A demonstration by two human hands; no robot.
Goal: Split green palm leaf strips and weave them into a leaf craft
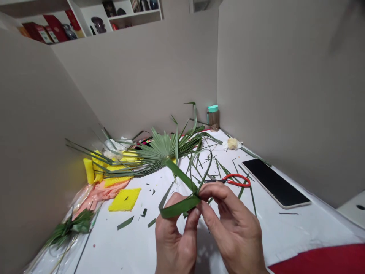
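Here's the white table (102, 243), and across its far side spreads a big palm fan (163, 148), long blades splaying out both ways. Over on the right lies a tablet (275, 182), dark screen up, close to the wall. Now the hands, front and centre! The right hand (238, 224) is pinching, thumb and forefinger closed on the green leaf strip (178, 209); the left hand (175, 238) grips it from the other side, thumb tip near the right's. And that strip is up above the table between them, one broad band curving round, another length angling up and away. Just past the right hand, red-handled scissors (226, 179) rest among leaf slivers. A teal-lidded bottle (213, 120) stands in the far corner. Left, a yellow foam square (124, 199) lies flat, and nearer still, a little leaf scrap (125, 223).
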